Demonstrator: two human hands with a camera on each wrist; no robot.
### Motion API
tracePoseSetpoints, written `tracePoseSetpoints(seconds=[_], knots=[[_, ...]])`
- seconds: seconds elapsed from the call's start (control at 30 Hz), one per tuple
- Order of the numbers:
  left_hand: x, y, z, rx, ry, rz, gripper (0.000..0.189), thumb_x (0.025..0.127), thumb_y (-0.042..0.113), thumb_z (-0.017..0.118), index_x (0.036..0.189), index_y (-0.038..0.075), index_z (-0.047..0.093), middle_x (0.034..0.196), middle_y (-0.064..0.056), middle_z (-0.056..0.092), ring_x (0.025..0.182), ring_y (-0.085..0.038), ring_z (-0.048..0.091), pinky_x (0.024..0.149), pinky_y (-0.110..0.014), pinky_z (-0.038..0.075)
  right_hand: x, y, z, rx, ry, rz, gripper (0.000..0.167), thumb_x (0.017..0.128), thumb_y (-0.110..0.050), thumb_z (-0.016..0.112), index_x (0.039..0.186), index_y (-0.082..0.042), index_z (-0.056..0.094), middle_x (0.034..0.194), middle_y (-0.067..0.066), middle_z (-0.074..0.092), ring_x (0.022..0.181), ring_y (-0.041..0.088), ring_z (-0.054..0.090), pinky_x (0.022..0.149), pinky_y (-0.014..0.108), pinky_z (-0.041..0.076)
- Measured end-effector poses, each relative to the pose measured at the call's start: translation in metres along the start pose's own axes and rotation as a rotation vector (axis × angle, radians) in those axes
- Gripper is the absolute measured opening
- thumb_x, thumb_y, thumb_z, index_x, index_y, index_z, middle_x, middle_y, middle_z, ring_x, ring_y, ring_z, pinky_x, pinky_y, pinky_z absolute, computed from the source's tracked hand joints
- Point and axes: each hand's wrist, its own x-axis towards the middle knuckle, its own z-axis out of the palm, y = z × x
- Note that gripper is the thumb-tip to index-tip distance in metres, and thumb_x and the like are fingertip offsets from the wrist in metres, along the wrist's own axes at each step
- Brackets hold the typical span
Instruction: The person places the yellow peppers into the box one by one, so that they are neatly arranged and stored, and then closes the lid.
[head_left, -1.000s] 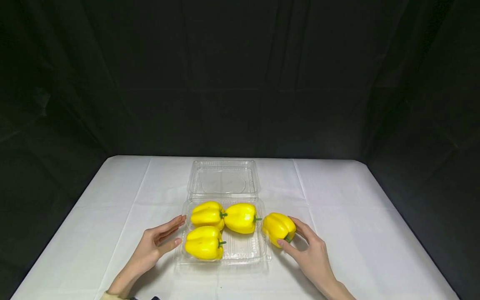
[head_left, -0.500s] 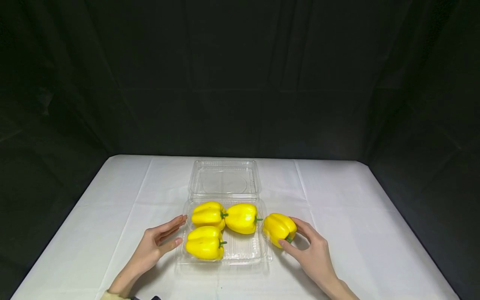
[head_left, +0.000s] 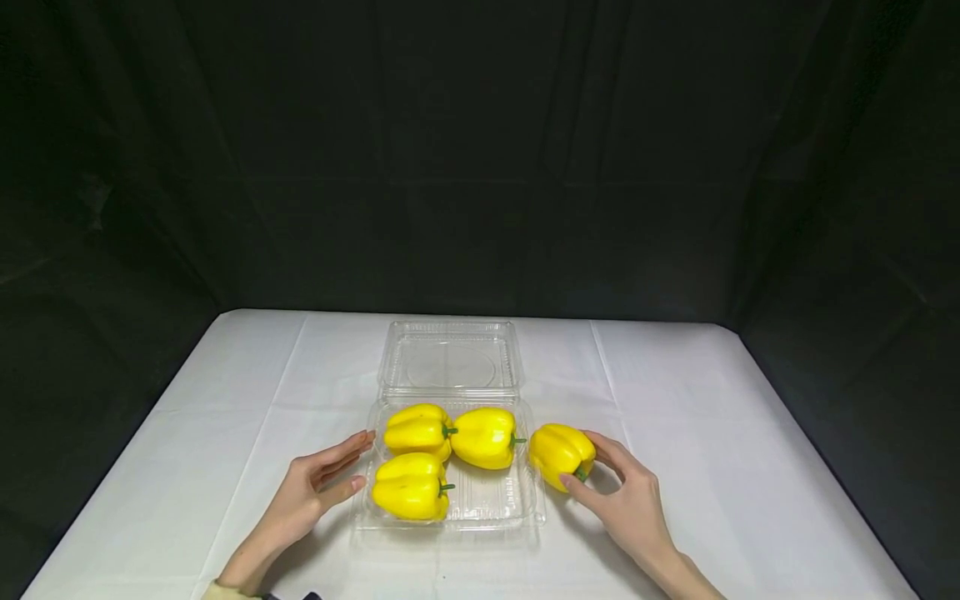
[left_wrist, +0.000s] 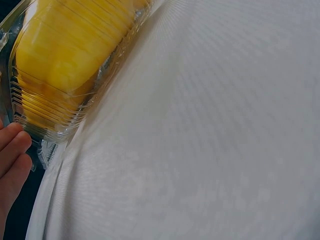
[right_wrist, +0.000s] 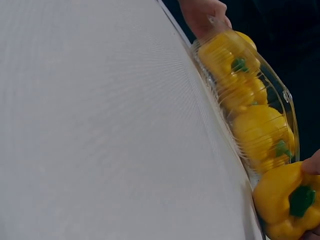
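In the head view my right hand point(head_left: 630, 504) holds a yellow bell pepper point(head_left: 561, 456) between thumb and fingers, just right of a clear plastic clamshell container point(head_left: 487, 504). Its green stem point(right_wrist: 302, 201) faces the hand in the right wrist view. Inside the container's base lie three more yellow bell peppers: one at back left point(head_left: 416, 432), one at back right point(head_left: 483, 437) and one at front left point(head_left: 408, 487). My left hand point(head_left: 303, 500) is at the container's left side, fingers extended. Its fingertips point(left_wrist: 21, 141) appear close to the plastic wall; contact is unclear.
The container's lid point(head_left: 448, 358) is folded back flat behind the base. The front right part of the base holds no pepper. A white cloth point(head_left: 712, 433) covers the table, and a black curtain point(head_left: 480, 167) rises behind its far edge.
The right hand and its pepper have risen very slightly. The left hand, the container and the peppers in it stay put, apart from a small shift of the whole view.
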Motion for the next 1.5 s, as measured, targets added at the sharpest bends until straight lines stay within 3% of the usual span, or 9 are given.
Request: tracePoseSetpoints(seconds=[0.13, 0.23, 0.83, 1.3, 1.5], knots=[[0.0, 0.0, 0.0, -0.005, -0.001, 0.007, 0.056, 0.091, 0.009, 0.071, 0.143, -0.002, 0.051, 0.143, -0.016, 0.056, 0.127, -0.007, 0.056, 0.103, -0.012, 0.043, 0.0, 0.0, 0.0, 0.002, 0.0, -0.005, 0.064, 0.073, -0.021, 0.091, 0.131, -0.012, 0.063, 0.128, -0.001, 0.067, 0.109, 0.009, 0.064, 0.104, 0.013, 0.042], [0.0, 0.0, 0.0, -0.009, -0.001, 0.008, 0.056, 0.092, 0.009, 0.071, 0.143, -0.002, 0.051, 0.143, -0.016, 0.056, 0.127, -0.006, 0.056, 0.103, -0.012, 0.043, 0.0, 0.001, 0.0, 0.023, 0.003, -0.01, 0.064, 0.074, -0.019, 0.09, 0.131, -0.012, 0.063, 0.128, 0.0, 0.067, 0.109, 0.007, 0.063, 0.102, 0.004, 0.036], [0.0, 0.0, 0.0, -0.024, -0.005, 0.021, 0.056, 0.091, 0.007, 0.071, 0.143, -0.003, 0.051, 0.144, -0.018, 0.055, 0.127, -0.004, 0.056, 0.103, -0.012, 0.043, 0.002, -0.002, -0.004, 0.112, 0.038, 0.006, 0.063, 0.075, -0.014, 0.089, 0.132, -0.015, 0.063, 0.13, 0.002, 0.066, 0.109, -0.002, 0.06, 0.104, 0.005, 0.037], [0.0, -0.001, 0.0, -0.032, -0.01, 0.015, 0.056, 0.092, 0.008, 0.071, 0.143, -0.002, 0.051, 0.144, -0.017, 0.055, 0.129, -0.008, 0.056, 0.104, -0.012, 0.043, 0.007, -0.006, -0.007, 0.23, 0.1, -0.038, 0.067, 0.072, 0.001, 0.087, 0.133, -0.012, 0.063, 0.127, 0.007, 0.067, 0.11, 0.0, 0.062, 0.104, 0.01, 0.042], [0.0, -0.001, 0.0, -0.024, -0.005, 0.005, 0.057, 0.091, 0.009, 0.071, 0.143, -0.001, 0.05, 0.144, -0.016, 0.055, 0.128, -0.008, 0.056, 0.104, -0.012, 0.042, 0.011, -0.007, -0.01, 0.255, 0.091, -0.083, 0.065, 0.074, 0.002, 0.086, 0.134, -0.01, 0.062, 0.128, 0.009, 0.066, 0.112, 0.002, 0.062, 0.106, 0.013, 0.043]])
